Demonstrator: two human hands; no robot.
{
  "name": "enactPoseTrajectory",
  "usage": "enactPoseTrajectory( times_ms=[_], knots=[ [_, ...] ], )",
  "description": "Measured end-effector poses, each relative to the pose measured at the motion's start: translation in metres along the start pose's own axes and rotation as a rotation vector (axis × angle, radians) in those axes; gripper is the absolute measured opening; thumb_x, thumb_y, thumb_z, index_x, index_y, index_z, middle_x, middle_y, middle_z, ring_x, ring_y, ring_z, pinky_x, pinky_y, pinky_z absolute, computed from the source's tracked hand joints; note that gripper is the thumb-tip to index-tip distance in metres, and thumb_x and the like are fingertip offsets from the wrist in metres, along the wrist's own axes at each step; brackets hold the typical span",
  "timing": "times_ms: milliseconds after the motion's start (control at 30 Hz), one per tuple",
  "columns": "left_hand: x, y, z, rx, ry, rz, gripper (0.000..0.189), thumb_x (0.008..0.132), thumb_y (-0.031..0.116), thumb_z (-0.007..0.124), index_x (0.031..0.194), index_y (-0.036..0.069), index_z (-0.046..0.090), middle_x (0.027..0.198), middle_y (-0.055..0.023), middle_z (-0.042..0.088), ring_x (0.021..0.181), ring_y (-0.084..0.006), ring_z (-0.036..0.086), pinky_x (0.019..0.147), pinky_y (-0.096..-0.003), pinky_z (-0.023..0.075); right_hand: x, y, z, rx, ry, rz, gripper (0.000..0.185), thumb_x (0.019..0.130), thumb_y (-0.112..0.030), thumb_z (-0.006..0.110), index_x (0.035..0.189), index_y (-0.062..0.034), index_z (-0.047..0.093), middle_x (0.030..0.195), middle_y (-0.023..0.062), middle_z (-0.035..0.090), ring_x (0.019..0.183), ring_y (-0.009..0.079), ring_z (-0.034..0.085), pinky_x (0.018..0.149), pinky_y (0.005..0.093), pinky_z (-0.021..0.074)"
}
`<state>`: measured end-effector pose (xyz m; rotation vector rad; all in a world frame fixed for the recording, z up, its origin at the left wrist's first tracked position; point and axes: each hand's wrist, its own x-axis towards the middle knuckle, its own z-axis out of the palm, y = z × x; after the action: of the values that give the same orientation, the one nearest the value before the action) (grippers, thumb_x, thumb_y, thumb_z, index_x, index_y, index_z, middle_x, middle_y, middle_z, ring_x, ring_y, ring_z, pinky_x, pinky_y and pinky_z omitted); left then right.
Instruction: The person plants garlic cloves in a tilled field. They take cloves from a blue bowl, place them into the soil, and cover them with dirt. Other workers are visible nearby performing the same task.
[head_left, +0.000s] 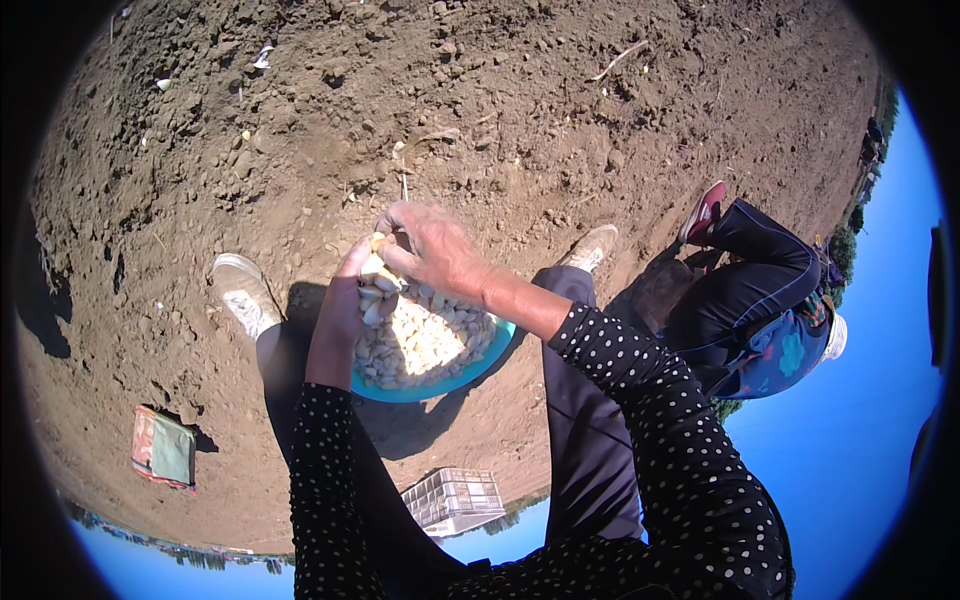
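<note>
Pale cloves that look like garlic (424, 337) fill a teal basin (431, 391) between my legs. Over its far left side, my left hand (346, 289) cradles several cloves (381, 277) against its palm and fingers. My right hand (439, 251) reaches across from the right, and its fingertips meet the left hand's at a yellowish clove (376, 241). Part of that clove is hidden by the fingers. My forearms and hands cover the far rim of the basin. Sunlight falls on the middle of the heap, while shade lies around it.
Dry, cloddy soil (525, 97) surrounds me, with a few pale bits on it. A co-worker (757, 300) bends low at the right. Behind the basin stands a pale plastic crate (454, 501); a flat green-and-red bag-like object (165, 448) lies at the left. My shoes (244, 292) flank the basin.
</note>
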<state>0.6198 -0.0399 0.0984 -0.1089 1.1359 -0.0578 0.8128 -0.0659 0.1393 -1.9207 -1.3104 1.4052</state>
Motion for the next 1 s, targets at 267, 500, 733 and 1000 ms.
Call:
enactPoseTrajectory(
  times_ms=[267, 500, 733, 1000],
  knots=[
    [0.009, 0.0, 0.025, 0.017, -0.027, 0.131, 0.042, 0.105, 0.047, 0.043, 0.119, 0.011, 0.06, 0.094, -0.0056, 0.07, 0.062, -0.0169, 0.063, 0.045, -0.0287, 0.0482, 0.01, 0.009, -0.011, 0.186, -0.086, 0.107, 0.032, 0.092, -0.031, 0.063, 0.107, -0.0031, 0.061, 0.094, 0.0158, 0.061, 0.089, 0.0314, 0.063, 0.08, 0.0412, 0.0501],
    [0.032, 0.016, 0.022, -0.067, -0.286, 0.11, 0.045, 0.107, 0.045, 0.041, 0.126, 0.007, 0.057, 0.096, -0.0072, 0.068, 0.07, -0.012, 0.063, 0.044, -0.025, 0.0444, 0.014, 0.024, -0.011, -0.026, -0.005, 0.024, 0.031, 0.094, -0.03, 0.063, 0.111, -0.0046, 0.06, 0.103, 0.0172, 0.061, 0.098, 0.0376, 0.063, 0.083, 0.0477, 0.0503],
    [0.037, 0.015, 0.023, -0.013, -0.32, 0.143, 0.048, 0.107, 0.044, 0.038, 0.132, 0.007, 0.055, 0.109, -0.0105, 0.065, 0.088, -0.0242, 0.07, 0.045, -0.0245, 0.0523, 0.042, 0.046, -0.027, 0.423, 0.168, 0.264, 0.025, 0.087, -0.025, 0.067, 0.09, -0.0005, 0.06, 0.075, 0.0062, 0.064, 0.068, 0.0139, 0.058, 0.065, 0.031, 0.0494],
    [0.036, 0.018, 0.014, 0.058, -0.346, 0.166, 0.045, 0.106, 0.04, 0.039, 0.134, 0.009, 0.054, 0.109, -0.0071, 0.064, 0.09, -0.0207, 0.066, 0.062, -0.0265, 0.0573, 0.099, 0.099, -0.062, -0.372, 0.314, 0.067, 0.022, 0.087, -0.019, 0.068, 0.096, 0.0001, 0.059, 0.09, 0.0219, 0.067, 0.08, 0.0373, 0.067, 0.071, 0.0456, 0.0544]
  ],
)
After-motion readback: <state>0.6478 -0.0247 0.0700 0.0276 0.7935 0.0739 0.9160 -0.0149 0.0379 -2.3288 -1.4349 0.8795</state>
